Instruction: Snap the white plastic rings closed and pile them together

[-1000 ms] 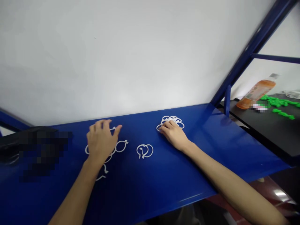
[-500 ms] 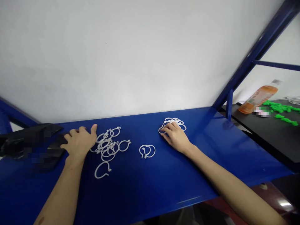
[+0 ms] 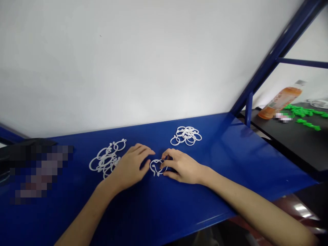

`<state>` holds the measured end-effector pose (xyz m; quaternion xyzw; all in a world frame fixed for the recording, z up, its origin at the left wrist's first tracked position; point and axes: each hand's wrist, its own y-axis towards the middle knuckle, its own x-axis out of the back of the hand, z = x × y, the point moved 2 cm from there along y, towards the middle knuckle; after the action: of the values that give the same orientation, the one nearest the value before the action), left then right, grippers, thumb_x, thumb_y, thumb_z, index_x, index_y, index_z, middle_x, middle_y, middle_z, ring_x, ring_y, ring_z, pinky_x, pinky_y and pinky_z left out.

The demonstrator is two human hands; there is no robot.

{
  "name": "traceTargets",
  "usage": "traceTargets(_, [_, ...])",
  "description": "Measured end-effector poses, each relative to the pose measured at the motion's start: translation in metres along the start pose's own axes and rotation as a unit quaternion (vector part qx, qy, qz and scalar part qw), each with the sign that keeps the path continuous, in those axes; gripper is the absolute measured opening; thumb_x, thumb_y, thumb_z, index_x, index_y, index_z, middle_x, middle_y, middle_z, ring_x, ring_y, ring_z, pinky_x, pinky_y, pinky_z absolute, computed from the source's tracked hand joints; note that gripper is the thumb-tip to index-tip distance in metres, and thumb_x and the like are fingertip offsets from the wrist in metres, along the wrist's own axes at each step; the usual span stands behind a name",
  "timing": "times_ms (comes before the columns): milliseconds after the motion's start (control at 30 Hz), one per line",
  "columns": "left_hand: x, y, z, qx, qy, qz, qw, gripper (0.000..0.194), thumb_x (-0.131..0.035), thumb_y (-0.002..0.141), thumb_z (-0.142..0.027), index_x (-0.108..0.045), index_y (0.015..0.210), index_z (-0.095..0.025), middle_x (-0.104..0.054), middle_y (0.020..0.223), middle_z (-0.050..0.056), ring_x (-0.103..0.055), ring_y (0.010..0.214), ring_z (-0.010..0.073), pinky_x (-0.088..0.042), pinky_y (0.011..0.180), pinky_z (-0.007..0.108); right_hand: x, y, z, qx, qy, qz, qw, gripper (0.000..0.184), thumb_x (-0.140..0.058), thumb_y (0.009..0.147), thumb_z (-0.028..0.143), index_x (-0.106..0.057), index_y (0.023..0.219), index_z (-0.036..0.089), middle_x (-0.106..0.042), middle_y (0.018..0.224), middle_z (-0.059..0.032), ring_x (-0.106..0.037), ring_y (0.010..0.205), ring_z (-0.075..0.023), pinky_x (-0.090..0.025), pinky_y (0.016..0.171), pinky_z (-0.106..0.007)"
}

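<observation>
Two linked white plastic rings (image 3: 156, 167) lie in the middle of the blue shelf (image 3: 230, 160). My right hand (image 3: 181, 166) curls its fingers on their right edge. My left hand (image 3: 132, 166) rests flat just left of them, fingers stretched toward the rings. A loose heap of white rings (image 3: 106, 157) sits to the left of my left hand. Farther back on the right lies a tidier cluster of white rings (image 3: 186, 135), with no hand on it.
A white wall rises behind the shelf. Blue frame bars (image 3: 271, 58) slope up at the right. Beyond them a black table (image 3: 289, 136) carries an orange drink bottle (image 3: 279, 99) and green plastic pieces (image 3: 304, 114). A dark object (image 3: 15, 153) sits at the far left.
My left hand swung from the far left across the loose heap to the middle. My right hand left the back cluster and came down onto the two linked rings.
</observation>
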<state>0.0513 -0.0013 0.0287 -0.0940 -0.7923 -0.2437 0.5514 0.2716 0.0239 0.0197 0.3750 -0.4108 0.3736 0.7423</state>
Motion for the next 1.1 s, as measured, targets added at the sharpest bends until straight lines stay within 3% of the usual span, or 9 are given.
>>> traceTargets(100, [-0.005, -0.004, -0.019, -0.033, -0.018, 0.059, 0.998, 0.036, -0.050, 0.085, -0.014, -0.063, 0.117, -0.027, -0.067, 0.116, 0.003, -0.058, 0.111, 0.0222, -0.046, 0.099, 0.041, -0.001, 0.000, -0.003, -0.020, 0.012, -0.005, 1.000, 0.018, -0.064, 0.094, 0.031, -0.069, 0.107, 0.019, -0.056, 0.122, -0.0112, -0.060, 0.107, -0.0214, -0.050, 0.096, -0.040])
traceTargets(267, [-0.008, -0.004, -0.017, -0.029, -0.016, 0.069, 0.997, 0.028, -0.057, 0.089, -0.024, -0.062, 0.116, -0.025, -0.066, 0.116, 0.004, -0.058, 0.109, 0.0230, -0.046, 0.098, 0.042, 0.000, 0.000, -0.003, -0.030, 0.025, -0.003, 0.999, 0.022, -0.065, 0.094, 0.030, -0.064, 0.111, 0.017, -0.058, 0.124, -0.0124, -0.059, 0.113, -0.0236, -0.049, 0.098, -0.041])
traceTargets(467, [-0.012, -0.001, -0.005, -0.016, 0.022, 0.017, 0.999, 0.016, -0.051, 0.095, -0.026, -0.066, 0.096, -0.023, -0.070, 0.097, 0.003, -0.061, 0.096, 0.0218, -0.048, 0.087, 0.040, 0.004, 0.000, -0.003, -0.060, 0.051, -0.006, 0.997, 0.036, -0.070, 0.090, 0.032, -0.057, 0.119, 0.017, -0.063, 0.114, -0.0107, -0.061, 0.102, -0.0223, -0.053, 0.091, -0.039])
traceTargets(667, [-0.007, -0.003, 0.007, 0.021, 0.093, -0.014, 0.995, 0.017, -0.053, 0.090, -0.023, -0.069, 0.097, -0.023, -0.072, 0.098, 0.006, -0.062, 0.100, 0.0280, -0.049, 0.090, 0.048, 0.008, -0.002, -0.004, -0.079, 0.020, -0.015, 0.997, 0.050, -0.070, 0.089, 0.037, -0.054, 0.131, 0.014, -0.062, 0.114, -0.0122, -0.063, 0.103, -0.0246, -0.055, 0.088, -0.040])
traceTargets(767, [-0.004, -0.006, 0.010, 0.037, 0.110, -0.016, 0.993, 0.022, -0.058, 0.086, -0.028, -0.070, 0.104, -0.023, -0.071, 0.108, 0.009, -0.060, 0.108, 0.0322, -0.045, 0.100, 0.057, 0.009, -0.002, -0.003, -0.094, 0.015, -0.029, 0.995, 0.054, -0.069, 0.090, 0.038, -0.053, 0.135, 0.014, -0.061, 0.115, -0.0127, -0.063, 0.101, -0.0247, -0.057, 0.086, -0.040])
traceTargets(833, [-0.002, -0.008, 0.007, 0.023, 0.113, -0.022, 0.993, 0.033, -0.061, 0.083, -0.028, -0.067, 0.115, -0.023, -0.067, 0.123, 0.010, -0.055, 0.120, 0.0339, -0.036, 0.111, 0.062, 0.009, -0.002, -0.003, -0.102, 0.018, -0.041, 0.994, 0.056, -0.069, 0.090, 0.039, -0.053, 0.136, 0.013, -0.061, 0.117, -0.0133, -0.063, 0.103, -0.0250, -0.057, 0.087, -0.041])
traceTargets(933, [-0.002, -0.008, -0.004, -0.011, 0.078, -0.015, 0.997, 0.045, -0.058, 0.085, -0.025, -0.058, 0.130, -0.024, -0.060, 0.136, 0.008, -0.050, 0.130, 0.0299, -0.024, 0.120, 0.060, 0.009, -0.003, -0.003, -0.094, 0.037, -0.058, 0.993, 0.055, -0.068, 0.090, 0.040, -0.052, 0.136, 0.013, -0.059, 0.120, -0.0132, -0.062, 0.105, -0.0248, -0.057, 0.090, -0.041])
traceTargets(1000, [-0.003, -0.007, -0.010, -0.023, 0.035, -0.014, 0.999, 0.039, -0.053, 0.093, -0.028, -0.055, 0.132, -0.026, -0.063, 0.131, 0.005, -0.053, 0.126, 0.0250, -0.030, 0.118, 0.055, 0.009, -0.003, -0.003, -0.070, 0.068, -0.071, 0.993, 0.051, -0.068, 0.091, 0.036, -0.052, 0.135, 0.016, -0.058, 0.123, -0.0124, -0.062, 0.107, -0.0233, -0.057, 0.091, -0.039])
traceTargets(1100, [-0.005, -0.003, -0.013, -0.034, -0.020, -0.035, 0.999, 0.026, -0.046, 0.100, -0.030, -0.061, 0.121, -0.026, -0.071, 0.111, 0.003, -0.062, 0.108, 0.0199, -0.049, 0.100, 0.043, 0.006, -0.003, -0.004, -0.042, 0.134, -0.095, 0.986, 0.042, -0.066, 0.093, 0.027, -0.053, 0.132, 0.020, -0.056, 0.126, -0.0107, -0.062, 0.104, -0.0190, -0.056, 0.092, -0.037])
